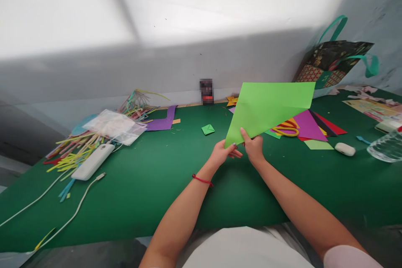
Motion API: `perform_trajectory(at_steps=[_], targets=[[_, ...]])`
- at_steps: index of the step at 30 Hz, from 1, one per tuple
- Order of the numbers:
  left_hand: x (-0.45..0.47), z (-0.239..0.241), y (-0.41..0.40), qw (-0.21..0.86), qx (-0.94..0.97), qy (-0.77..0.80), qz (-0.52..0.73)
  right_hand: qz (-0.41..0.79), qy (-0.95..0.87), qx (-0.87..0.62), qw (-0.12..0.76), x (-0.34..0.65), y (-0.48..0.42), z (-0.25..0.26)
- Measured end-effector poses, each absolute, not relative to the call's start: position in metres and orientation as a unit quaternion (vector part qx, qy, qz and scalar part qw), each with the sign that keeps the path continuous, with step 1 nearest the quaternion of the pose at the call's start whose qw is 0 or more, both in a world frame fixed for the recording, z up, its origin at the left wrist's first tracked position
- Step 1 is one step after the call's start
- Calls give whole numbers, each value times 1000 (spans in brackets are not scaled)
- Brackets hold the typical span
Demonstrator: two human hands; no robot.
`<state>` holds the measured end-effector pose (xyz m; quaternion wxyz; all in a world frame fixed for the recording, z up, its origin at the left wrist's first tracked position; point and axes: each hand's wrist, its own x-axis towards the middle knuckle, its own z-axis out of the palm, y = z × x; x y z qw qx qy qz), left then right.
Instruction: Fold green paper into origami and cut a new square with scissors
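A large sheet of light green paper is held up above the table, tilted, with one corner pointing down toward me. My left hand pinches that lower corner between thumb and fingers. Along the near edge, just right of the corner, my right hand grips the same sheet with its thumb on top. A small folded green paper piece lies flat on the table, left of and beyond my hands. Behind the sheet, part of the yellow-handled scissors and several coloured papers show; the rest is hidden.
Paper strips, a clear plastic bag, purple paper and a white power bank with a cable lie left on the green table. Rightward are a white earbud case, a plastic bottle and a patterned bag.
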<state>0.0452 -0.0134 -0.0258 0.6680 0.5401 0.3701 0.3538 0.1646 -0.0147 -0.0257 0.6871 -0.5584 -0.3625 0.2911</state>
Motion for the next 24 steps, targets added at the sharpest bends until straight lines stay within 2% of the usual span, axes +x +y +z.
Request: perform_trajectory(at_steps=[5,12,17,24], targets=[[44,-25,-14,686,511,379,352,286,-371,-566,678,165,-16,-24],[25,-19,-6,714,520,385,268,316,-370,-558,672,160,-20,-22],[28,-22,-5,674,547,403,292,328,-376,-557,664,157,-20,-26],[36,-25,-7,676,525,402,326,333,-377,-556,662,155,-17,-27]])
